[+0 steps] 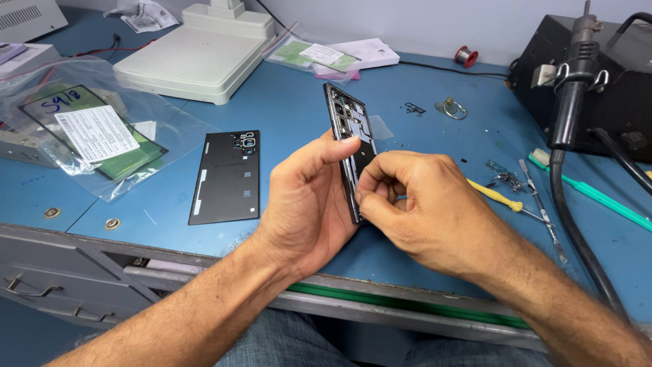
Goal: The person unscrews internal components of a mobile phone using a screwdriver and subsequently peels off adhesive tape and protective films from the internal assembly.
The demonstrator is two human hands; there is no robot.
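An opened black smartphone [348, 122] with its inner boards showing stands tilted on edge above the blue workbench [285, 115]. My left hand [309, 204] grips it from the left side, thumb on its upper edge. My right hand [414, 204] pinches at the phone's lower inside with thumb and fingertips; whatever it pinches is hidden. The phone's black back cover [226, 178] lies flat on the bench to the left of my left hand.
A clear bag with a green part and a label [95, 136] lies at left. A white base [197, 54] stands behind. A yellow-handled screwdriver [496, 196], metal tweezers [543, 214], a green brush [591, 194] and a hot-air handle with hose [570, 102] lie at right.
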